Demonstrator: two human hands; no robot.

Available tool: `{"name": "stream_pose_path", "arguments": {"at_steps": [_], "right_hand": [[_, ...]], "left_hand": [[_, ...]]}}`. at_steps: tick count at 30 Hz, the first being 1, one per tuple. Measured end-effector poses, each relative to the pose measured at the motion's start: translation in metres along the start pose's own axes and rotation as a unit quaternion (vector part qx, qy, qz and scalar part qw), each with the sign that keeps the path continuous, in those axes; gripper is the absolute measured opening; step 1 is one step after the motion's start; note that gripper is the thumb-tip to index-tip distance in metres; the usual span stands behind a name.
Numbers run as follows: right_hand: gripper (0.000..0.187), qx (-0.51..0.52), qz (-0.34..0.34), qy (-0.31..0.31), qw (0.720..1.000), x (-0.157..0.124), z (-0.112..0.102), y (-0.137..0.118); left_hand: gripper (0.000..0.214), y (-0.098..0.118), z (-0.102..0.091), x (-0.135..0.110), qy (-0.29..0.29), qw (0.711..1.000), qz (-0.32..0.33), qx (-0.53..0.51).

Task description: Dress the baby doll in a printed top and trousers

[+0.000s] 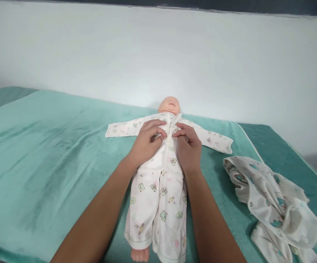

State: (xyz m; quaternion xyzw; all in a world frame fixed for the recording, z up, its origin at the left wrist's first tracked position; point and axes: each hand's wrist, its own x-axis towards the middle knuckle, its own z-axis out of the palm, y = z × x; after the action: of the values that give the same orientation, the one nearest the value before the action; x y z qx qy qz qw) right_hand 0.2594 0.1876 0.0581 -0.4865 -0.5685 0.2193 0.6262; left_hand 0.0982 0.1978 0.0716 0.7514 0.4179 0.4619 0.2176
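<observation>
A baby doll [169, 105] lies on its back, its head toward the wall. It wears a white printed jacket [172, 161], sleeves spread to both sides, and matching trousers [158, 204]; one foot shows at the bottom. My left hand [149, 140] rests on the chest, thumb and forefinger pinched at the front edge of the jacket. Opposite it, my right hand [188, 144] has its fingers bent at the other edge. A round button [169, 141] shows just below the fingertips. What sits between the fingertips is mostly hidden, but they appear to grip the jacket's edges.
A crumpled heap of white printed baby clothes [273, 204] lies to the right of the doll. A light green blanket [51, 157] covers the surface, with darker green cloth [281, 153] at the right. A white wall [147, 54] stands behind the doll's head.
</observation>
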Motion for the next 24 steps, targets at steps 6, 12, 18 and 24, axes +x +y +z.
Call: {"name": "stream_pose_path", "arguments": {"at_steps": [6, 12, 18, 24], "right_hand": [[0.014, 0.005, 0.022, -0.085, 0.996, 0.004, -0.006, -0.007], [0.009, -0.001, 0.043, -0.184, 0.982, 0.007, -0.018, -0.016], [0.009, -0.017, 0.032, -0.231, 0.972, 0.009, -0.025, -0.015], [0.008, -0.019, 0.027, -0.225, 0.974, 0.009, -0.025, -0.013]], "left_hand": [[0.013, 0.007, -0.010, 0.001, -0.080, 0.995, -0.043, -0.048], [0.008, 0.007, -0.015, 0.002, -0.110, 0.988, -0.062, -0.088], [0.008, 0.008, -0.014, 0.001, -0.106, 0.987, -0.068, -0.099], [0.010, 0.008, -0.012, 0.002, -0.100, 0.989, -0.063, -0.089]]}}
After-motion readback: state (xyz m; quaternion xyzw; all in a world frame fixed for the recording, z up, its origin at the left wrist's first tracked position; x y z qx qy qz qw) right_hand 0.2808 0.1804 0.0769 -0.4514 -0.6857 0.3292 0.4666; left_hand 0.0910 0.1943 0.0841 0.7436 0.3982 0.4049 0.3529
